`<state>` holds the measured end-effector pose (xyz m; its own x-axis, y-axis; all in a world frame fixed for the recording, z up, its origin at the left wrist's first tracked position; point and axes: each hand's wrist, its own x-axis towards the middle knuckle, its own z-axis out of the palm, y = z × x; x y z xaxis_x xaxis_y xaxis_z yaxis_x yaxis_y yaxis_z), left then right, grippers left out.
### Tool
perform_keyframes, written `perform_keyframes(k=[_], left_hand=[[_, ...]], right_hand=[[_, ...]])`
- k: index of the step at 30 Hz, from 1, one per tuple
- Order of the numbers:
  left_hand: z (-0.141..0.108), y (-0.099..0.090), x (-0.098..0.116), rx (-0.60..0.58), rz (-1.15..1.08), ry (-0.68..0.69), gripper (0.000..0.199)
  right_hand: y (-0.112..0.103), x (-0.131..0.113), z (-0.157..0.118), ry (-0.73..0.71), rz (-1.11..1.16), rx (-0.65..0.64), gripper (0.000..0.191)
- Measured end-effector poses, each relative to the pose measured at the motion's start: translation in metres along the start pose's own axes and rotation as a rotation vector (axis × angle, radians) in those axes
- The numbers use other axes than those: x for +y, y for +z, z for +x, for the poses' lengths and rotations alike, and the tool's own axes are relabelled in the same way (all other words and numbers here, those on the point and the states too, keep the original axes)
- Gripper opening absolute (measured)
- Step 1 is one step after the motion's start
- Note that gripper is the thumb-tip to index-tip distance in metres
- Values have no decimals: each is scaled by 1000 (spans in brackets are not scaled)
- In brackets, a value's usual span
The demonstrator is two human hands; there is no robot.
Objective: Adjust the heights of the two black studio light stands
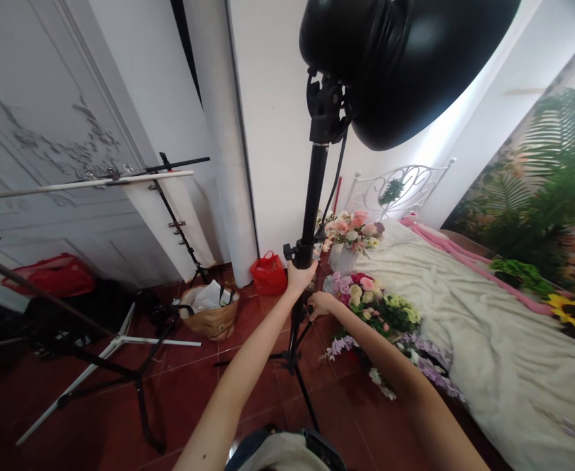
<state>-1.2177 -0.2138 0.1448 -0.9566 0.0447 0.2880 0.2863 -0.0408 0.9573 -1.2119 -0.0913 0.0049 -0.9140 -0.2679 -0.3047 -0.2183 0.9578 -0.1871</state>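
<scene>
A black light stand (315, 190) rises in front of me, with a large black studio lamp (415, 59) mounted at its top. My left hand (301, 276) is wrapped round the pole just below a black clamp collar. Lower down and slightly to the right, my right hand (320, 305) has its fingers pinched at a small part on the stand's side, which is too small to make out. A cable hangs from the lamp beside the pole. The stand's legs spread on the red tiled floor.
To the right are a bed with a cream blanket (493, 327), flower bouquets (365, 294) and a white headboard (400, 186). At left stand a basket (213, 320), a red bag (269, 273), other tripods and a white horizontal pole (71, 186).
</scene>
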Motion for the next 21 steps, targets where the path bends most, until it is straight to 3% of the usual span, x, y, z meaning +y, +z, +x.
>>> perform_keyframes(k=[5,10,15,21], left_hand=[[2,2,-4,30,-22,-11,11],[-10,4,-30,83,-39,-102,10],[-35,0,-89,136,29,-245,10],[-54,-10,-156,101,157,-423,23]], right_hand=[[41,-16,-24,62,-29,332,25],[92,-24,-44,-46,73,745,55],[130,-30,-62,2,112,726,77],[162,-23,-71,56,192,644,81]])
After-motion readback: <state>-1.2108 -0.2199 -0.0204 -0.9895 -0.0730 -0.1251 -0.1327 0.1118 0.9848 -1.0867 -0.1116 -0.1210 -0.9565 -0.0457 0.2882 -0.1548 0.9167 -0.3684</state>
